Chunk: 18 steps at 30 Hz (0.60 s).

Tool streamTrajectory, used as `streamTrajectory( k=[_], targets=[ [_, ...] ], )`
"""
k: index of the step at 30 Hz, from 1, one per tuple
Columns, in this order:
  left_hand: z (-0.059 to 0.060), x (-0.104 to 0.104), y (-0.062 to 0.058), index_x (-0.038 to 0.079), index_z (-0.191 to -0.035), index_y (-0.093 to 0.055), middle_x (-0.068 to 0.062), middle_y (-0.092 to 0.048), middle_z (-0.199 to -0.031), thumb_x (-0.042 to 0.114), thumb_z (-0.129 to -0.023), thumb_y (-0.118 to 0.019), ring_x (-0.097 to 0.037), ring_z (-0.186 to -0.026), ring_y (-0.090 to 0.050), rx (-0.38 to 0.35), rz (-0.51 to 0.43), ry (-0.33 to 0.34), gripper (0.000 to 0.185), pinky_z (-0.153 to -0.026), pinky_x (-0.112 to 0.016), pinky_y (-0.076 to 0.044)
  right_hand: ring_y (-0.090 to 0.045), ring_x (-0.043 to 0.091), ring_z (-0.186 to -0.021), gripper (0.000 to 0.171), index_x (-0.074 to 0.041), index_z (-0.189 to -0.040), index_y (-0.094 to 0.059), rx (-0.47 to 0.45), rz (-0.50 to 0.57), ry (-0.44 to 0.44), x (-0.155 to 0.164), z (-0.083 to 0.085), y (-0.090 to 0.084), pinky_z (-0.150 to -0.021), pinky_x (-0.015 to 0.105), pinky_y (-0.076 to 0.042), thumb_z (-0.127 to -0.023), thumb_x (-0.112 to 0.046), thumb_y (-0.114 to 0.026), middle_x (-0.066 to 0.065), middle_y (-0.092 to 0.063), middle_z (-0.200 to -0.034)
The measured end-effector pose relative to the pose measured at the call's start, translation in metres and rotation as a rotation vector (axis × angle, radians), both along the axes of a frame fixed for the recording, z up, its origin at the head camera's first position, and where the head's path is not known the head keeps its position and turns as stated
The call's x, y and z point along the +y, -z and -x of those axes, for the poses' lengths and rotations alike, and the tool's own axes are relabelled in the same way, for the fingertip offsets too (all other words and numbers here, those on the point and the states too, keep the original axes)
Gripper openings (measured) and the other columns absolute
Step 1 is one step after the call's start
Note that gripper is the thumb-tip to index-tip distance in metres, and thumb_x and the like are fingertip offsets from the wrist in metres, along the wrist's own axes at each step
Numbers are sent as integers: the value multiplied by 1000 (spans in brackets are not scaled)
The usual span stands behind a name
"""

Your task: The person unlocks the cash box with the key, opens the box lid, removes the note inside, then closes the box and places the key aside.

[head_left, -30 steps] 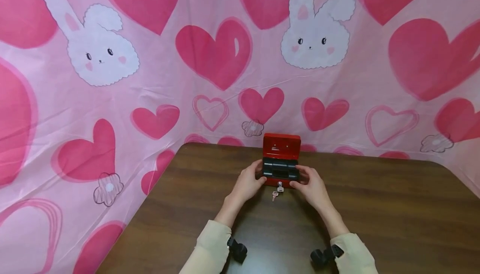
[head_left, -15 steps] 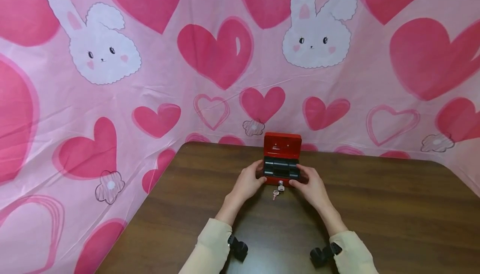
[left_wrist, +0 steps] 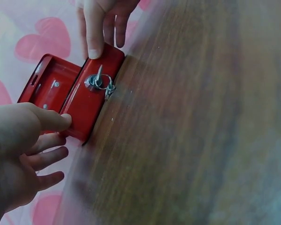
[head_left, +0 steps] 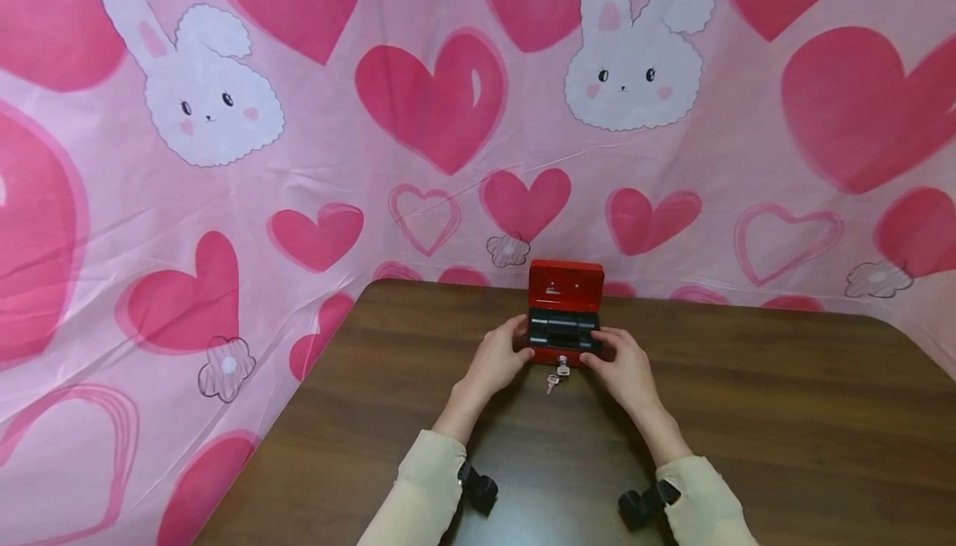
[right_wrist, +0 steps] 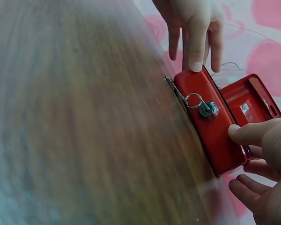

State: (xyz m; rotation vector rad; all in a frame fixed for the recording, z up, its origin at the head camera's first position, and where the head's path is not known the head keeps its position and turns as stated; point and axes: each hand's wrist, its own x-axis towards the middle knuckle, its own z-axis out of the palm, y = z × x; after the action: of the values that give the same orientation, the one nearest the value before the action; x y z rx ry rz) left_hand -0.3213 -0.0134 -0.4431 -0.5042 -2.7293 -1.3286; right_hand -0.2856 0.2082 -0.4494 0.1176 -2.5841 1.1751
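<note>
I see the open red cash box point(head_left: 563, 314) at the table's point(head_left: 747, 413) far edge; my left hand point(head_left: 499, 358) and right hand point(head_left: 621, 365) grip its sides, fingers curled, key point(head_left: 562, 367) in the front lock.

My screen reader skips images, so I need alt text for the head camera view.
Two hands hold a small red cash box by its ends, left hand and right hand, on a brown table. Its lid stands open; keys hang from the front lock. A pink heart-and-bunny cloth hangs behind.
</note>
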Motion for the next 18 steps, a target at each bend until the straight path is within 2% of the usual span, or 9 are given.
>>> streamTrajectory(
  k=[7, 18],
  targets=[
    [-1, -2, 0, 8, -143, -51, -10, -68, -129, 14, -91, -71, -25, -119, -64, 4, 9, 0, 56, -108, -49, -45, -57, 41, -120, 44, 5, -126, -64, 47, 41, 15, -4, -1, -1, -103, 54, -46, -86, -11, -75, 25, -55, -134],
    [-2, -3, 1, 8, -144, -50, -11, -70, -126, 17, -91, -71, -26, -120, -64, 11, 28, -20, 57, -108, -49, -45, -64, 40, -108, 42, 6, -124, -65, 38, 91, 61, -9, -2, -1, -96, 52, -52, -86, -9, -75, 25, -55, -126]
  ],
)
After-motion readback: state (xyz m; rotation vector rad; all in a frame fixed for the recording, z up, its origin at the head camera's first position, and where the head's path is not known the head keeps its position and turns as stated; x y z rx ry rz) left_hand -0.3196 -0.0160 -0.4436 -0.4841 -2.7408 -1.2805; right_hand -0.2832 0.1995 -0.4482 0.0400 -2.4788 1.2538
